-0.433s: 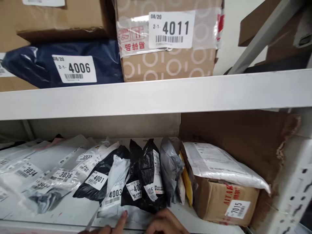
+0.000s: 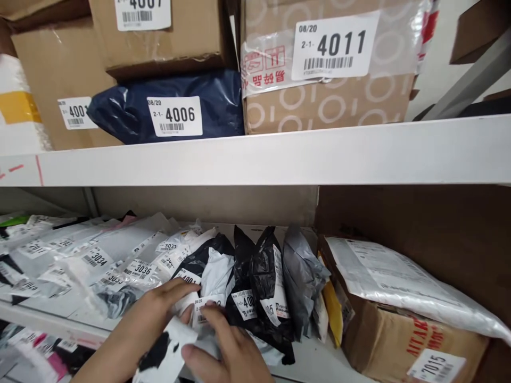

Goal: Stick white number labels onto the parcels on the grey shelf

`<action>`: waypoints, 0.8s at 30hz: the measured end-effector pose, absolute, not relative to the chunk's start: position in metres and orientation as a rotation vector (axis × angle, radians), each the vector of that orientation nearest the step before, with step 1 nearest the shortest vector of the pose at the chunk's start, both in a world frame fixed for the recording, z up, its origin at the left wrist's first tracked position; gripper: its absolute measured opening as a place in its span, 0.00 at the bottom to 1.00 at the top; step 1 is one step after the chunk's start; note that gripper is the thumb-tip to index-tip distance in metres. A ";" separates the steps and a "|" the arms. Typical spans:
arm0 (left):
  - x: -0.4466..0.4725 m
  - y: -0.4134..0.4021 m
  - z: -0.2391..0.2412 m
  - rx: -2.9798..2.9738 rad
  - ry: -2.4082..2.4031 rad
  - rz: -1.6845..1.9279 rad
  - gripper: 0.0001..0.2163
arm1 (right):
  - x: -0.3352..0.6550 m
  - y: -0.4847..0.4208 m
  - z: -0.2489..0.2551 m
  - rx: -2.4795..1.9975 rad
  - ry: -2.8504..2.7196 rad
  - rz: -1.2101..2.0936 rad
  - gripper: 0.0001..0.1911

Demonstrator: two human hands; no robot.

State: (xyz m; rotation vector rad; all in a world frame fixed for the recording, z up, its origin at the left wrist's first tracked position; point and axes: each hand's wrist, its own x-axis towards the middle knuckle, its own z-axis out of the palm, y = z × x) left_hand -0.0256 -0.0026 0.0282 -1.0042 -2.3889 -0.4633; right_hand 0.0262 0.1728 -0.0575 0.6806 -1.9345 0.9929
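Fingers at white parcel, shelf edge above, shelf gap beside carton

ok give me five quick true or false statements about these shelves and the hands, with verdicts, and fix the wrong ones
1. The navy parcel on the upper shelf is labelled 4006. True.
2. The box labelled 7015 rests on top of the white padded parcel. False: the white padded parcel lies on the box.
3. The left hand and right hand are down by the pale parcel. True.
4. The box labelled 4011 stands left of the navy parcel. False: it stands to the right.
5. The yellow envelope is between the grey parcel and the box labelled 7015. True.
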 end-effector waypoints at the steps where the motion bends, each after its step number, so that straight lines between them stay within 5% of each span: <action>1: -0.027 -0.003 0.030 -1.019 -2.449 -0.553 0.13 | 0.018 0.168 -0.059 0.703 -1.910 0.844 0.22; 5: -0.027 -0.002 0.033 -0.932 -2.530 -0.854 0.10 | 0.000 0.158 -0.052 0.580 -1.831 0.578 0.22; 10: -0.024 0.005 0.033 -0.773 -2.551 -0.731 0.16 | -0.002 0.159 -0.032 0.427 -1.925 0.655 0.25; 21: 0.008 -0.027 0.021 -0.453 -2.176 -0.805 0.11 | 0.002 0.161 -0.051 0.670 -1.791 0.999 0.25; 24: 0.049 -0.011 0.024 -0.337 -2.006 -0.880 0.07 | 0.024 0.152 -0.073 0.859 -1.665 1.412 0.41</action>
